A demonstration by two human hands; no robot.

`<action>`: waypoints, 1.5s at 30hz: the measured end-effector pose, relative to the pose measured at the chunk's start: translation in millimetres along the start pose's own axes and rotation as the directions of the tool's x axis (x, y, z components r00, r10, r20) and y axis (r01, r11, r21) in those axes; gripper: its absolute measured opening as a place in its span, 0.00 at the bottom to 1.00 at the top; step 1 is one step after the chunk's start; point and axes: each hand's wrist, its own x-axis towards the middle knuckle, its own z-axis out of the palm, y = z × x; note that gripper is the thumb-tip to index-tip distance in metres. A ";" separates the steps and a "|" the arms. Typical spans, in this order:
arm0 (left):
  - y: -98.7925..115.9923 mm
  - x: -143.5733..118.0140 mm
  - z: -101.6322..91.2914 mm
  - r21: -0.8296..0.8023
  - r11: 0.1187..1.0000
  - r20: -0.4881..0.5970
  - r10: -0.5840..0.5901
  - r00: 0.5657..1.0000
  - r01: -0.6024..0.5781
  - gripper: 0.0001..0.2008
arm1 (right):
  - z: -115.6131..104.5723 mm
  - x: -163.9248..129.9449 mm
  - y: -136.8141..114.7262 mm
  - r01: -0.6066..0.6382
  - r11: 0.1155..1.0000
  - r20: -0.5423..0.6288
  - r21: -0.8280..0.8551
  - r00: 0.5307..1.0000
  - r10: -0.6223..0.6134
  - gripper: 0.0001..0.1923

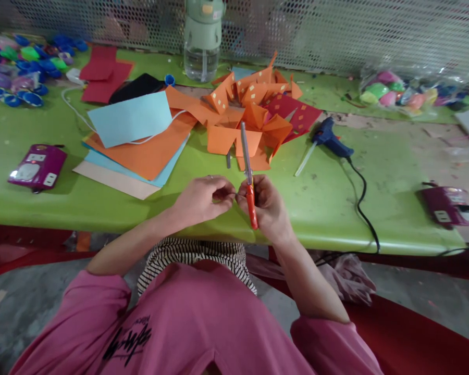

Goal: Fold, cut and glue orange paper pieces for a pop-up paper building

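My right hand (271,208) is closed round red-handled scissors (250,200), whose blades point away from me over the table. My left hand (209,198) is beside it, thumb and fingertips pinched together close to the right fingertips. Whatever the left fingers hold, if anything, is too small to make out. Just beyond the hands lies a heap of cut and folded orange paper (222,138), some pieces dotted with pale squares. A dark red sheet (308,112) with orange squares pokes out at the heap's right.
Coloured sheets (140,156) are stacked left, under a light blue piece (131,119). A blue glue gun (332,138) trails its cord right. Purple power sockets (39,166) sit left and right. A water bottle (203,41) stands at the back, between bright small items (27,67) and a plastic bag (398,91).
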 end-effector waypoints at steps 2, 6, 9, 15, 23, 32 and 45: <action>0.4 -0.8 -0.5 -0.031 0.999 -0.043 0.041 0.998 -0.043 0.03 | 3.4 -0.4 -2.2 0.013 0.998 -0.009 0.065 1.000 -0.013 0.18; 3.3 -1.3 -0.9 -0.046 0.994 -0.124 0.091 0.988 -0.098 0.02 | 8.6 -0.7 -5.5 0.058 0.983 -0.033 0.175 0.998 -0.053 0.17; 6.4 -1.2 -1.9 -0.116 0.989 -0.179 0.071 0.981 -0.092 0.03 | 13.4 -1.9 -3.8 0.083 0.976 -0.050 0.203 0.996 -0.074 0.17; 7.8 -1.2 -6.1 -0.326 0.945 -0.073 -0.043 0.996 0.017 0.04 | 20.8 -6.6 0.7 0.156 0.974 -0.129 0.165 0.982 -0.135 0.16; -0.5 -0.1 -3.2 -0.444 0.890 -0.002 -0.115 0.993 0.102 0.05 | 17.4 -8.2 -3.3 0.138 0.982 -0.093 0.129 0.988 -0.127 0.18; 1.3 0.4 -3.0 -0.465 0.857 0.124 -0.187 0.975 0.223 0.06 | 9.6 -9.4 -5.6 0.098 0.994 -0.127 0.037 0.988 -0.093 0.20; -2.7 0.1 0.5 -0.654 0.703 0.150 -0.240 0.959 0.279 0.11 | 23.4 -7.4 -10.6 0.097 0.971 -0.144 0.218 0.987 -0.066 0.11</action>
